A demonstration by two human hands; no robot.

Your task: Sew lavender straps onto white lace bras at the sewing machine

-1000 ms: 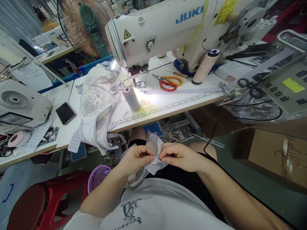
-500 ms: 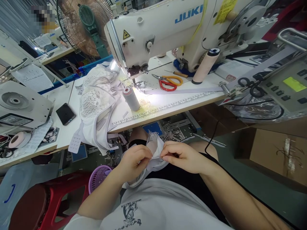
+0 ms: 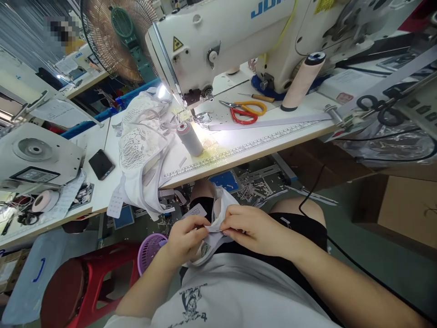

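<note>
A white bra (image 3: 226, 200) lies over my lap, part of it hidden by my hands and arms. My left hand (image 3: 187, 237) pinches its fabric between thumb and fingers. Close beside it, my right hand (image 3: 251, 230) grips the same fabric, with the cloth drawn between the two hands. A white label (image 3: 199, 210) sticks out beyond my left hand. On the table edge ahead rests a heap of white lace bras (image 3: 138, 146), with straps hanging over the front.
A sewing machine (image 3: 205, 54) stands on the table, with a grey thread spool (image 3: 190, 140), scissors (image 3: 244, 112) and a pink thread cone (image 3: 303, 82) around it. A phone (image 3: 101, 164) lies left. Below are a red stool (image 3: 92, 273), purple basket (image 3: 147, 249) and cardboard box (image 3: 406, 214).
My hands have shifted their hold on the white fabric, which is now bunched between them. A white label has come into sight, and the camera view has turned slightly.
</note>
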